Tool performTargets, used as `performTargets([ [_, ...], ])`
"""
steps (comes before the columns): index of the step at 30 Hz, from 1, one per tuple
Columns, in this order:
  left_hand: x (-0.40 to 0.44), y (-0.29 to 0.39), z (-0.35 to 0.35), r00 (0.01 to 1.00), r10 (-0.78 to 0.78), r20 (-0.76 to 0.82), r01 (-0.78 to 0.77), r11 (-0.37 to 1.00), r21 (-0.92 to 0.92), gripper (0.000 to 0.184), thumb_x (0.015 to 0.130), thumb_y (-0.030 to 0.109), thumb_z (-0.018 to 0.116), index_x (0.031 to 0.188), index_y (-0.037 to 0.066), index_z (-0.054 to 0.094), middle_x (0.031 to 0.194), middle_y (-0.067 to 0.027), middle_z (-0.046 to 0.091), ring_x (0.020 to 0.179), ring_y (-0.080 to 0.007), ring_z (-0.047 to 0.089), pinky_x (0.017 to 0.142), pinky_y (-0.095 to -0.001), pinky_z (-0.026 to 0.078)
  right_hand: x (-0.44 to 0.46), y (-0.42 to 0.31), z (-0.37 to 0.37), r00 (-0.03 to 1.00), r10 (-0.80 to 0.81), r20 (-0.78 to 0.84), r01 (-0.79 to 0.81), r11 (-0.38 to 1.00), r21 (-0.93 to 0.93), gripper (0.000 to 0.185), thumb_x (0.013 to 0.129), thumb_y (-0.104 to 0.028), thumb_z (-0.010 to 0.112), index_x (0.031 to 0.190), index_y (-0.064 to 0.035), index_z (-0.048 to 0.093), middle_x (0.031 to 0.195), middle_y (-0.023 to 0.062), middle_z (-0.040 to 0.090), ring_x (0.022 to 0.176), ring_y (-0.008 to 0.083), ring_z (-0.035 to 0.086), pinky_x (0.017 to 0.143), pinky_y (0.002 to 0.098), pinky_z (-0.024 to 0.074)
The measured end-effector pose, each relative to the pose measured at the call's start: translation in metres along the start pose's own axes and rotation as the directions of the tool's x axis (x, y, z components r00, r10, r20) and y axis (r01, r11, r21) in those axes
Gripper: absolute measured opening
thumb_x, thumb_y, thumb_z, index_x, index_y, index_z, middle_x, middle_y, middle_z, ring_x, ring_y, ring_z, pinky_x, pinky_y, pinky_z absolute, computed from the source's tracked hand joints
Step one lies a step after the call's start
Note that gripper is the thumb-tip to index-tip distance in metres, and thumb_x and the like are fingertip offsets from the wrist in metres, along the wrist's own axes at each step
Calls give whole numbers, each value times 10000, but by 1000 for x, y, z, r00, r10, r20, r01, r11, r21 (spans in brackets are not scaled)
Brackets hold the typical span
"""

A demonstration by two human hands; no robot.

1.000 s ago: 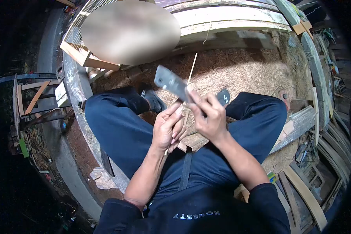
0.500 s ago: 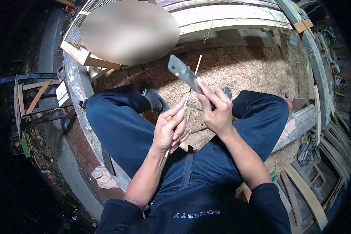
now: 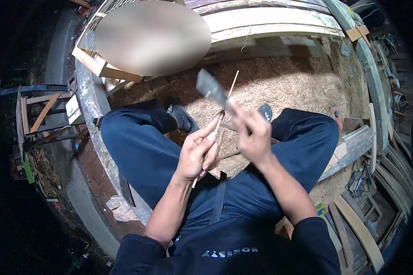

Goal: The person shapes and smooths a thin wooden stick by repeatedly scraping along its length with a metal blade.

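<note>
Upside down at the bottom of the frame, pale lettering on the dark shirt reads "HONESTY". At upper left, a wooden frame with thin bars stands partly behind a blurred oval. At centre, the left hand has its fingers closed around a thin stick, which slants up to the right. The right hand, fingers curled, grips a broad blade; both are smeared, so the blade seems near the stick, though contact is unclear. Shavings cover the ground beyond; curved wood strips lie at lower right.
</note>
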State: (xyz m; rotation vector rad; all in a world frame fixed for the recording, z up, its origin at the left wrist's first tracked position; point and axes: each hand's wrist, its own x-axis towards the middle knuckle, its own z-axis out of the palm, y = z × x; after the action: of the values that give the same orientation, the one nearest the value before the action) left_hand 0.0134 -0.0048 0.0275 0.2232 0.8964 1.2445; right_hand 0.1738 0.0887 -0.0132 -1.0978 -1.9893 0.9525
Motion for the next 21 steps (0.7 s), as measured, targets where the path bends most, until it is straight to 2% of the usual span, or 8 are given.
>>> performTargets([
  [2, 2, 2, 2, 1000, -18, 21, 17, 999, 28, 415, 1114, 163, 398, 1498, 15, 448, 459, -10, 388, 287, -92, 277, 315, -240, 276, 3, 5, -1, 998, -6, -68, 7, 1000, 23, 455, 962, -175, 698, 1414, -222, 662, 752, 110, 613, 617, 188, 608, 556, 367, 512],
  [5, 7, 5, -2, 997, -69, -14, 69, 997, -31, 514, 1129, 167, 372, 1627, 91, 271, 445, -3, 369, 289, -91, 264, 312, -240, 269, -10, -7, 3, 990, -129, 52, 125, 989, 83, 427, 993, -184, 650, 1421, -174, 652, 761, 98, 628, 583, 169, 578, 531, 348, 494],
  [9, 2, 2, -2, 997, -73, 38, 74, 996, -40, 465, 1129, 180, 387, 1584, 89, 353, 442, -12, 371, 285, -93, 258, 305, -240, 259, 7, 9, -2, 999, -3, -37, 4, 1000, 22, 417, 998, -185, 646, 1415, -196, 659, 764, 100, 630, 601, 170, 575, 525, 348, 493],
  [10, 2, 1, -3, 996, -86, 29, 87, 996, -37, 479, 1130, 183, 387, 1597, 93, 331, 442, -10, 370, 286, -91, 258, 306, -238, 262, 11, 8, -4, 997, -26, -77, 30, 998, 54, 407, 993, -185, 657, 1400, -183, 671, 760, 110, 628, 621, 178, 588, 547, 360, 501],
  [12, 7, 1, -3, 996, -90, 18, 91, 995, -41, 509, 1133, 190, 386, 1624, 101, 287, 441, -5, 370, 288, -87, 259, 309, -236, 267, 1, 1, -5, 995, -69, 68, 69, 998, 4, 410, 979, -191, 682, 1389, -173, 680, 758, 126, 620, 642, 195, 615, 572, 380, 514],
  [14, 8, 6, -1, 995, -95, 6, 95, 995, -39, 534, 1130, 178, 389, 1641, 110, 253, 443, 7, 363, 297, -81, 266, 314, -235, 273, -9, 3, 7, 990, -136, -35, 140, 976, 166, 422, 979, -190, 681, 1400, -164, 669, 747, 113, 618, 612, 189, 600, 522, 373, 498],
  [17, 0, 9, 4, 992, -73, 105, 72, 997, 18, 533, 1122, 196, 412, 1631, 95, 285, 442, 10, 358, 298, -78, 266, 315, -234, 273, 9, 9, -6, 998, 61, -33, -59, 997, 58, 408, 990, -182, 664, 1397, -153, 670, 744, 130, 620, 607, 208, 587, 567, 369, 494],
  [21, 7, 8, 2, 994, -94, 57, 96, 995, -34, 547, 1122, 202, 409, 1634, 73, 265, 449, 17, 356, 309, -66, 265, 326, -228, 278, 6, -2, -9, 997, -83, 7, 83, 996, 43, 416, 958, -117, 684, 1373, -144, 692, 739, 130, 610, 618, 217, 592, 579, 363, 484],
])
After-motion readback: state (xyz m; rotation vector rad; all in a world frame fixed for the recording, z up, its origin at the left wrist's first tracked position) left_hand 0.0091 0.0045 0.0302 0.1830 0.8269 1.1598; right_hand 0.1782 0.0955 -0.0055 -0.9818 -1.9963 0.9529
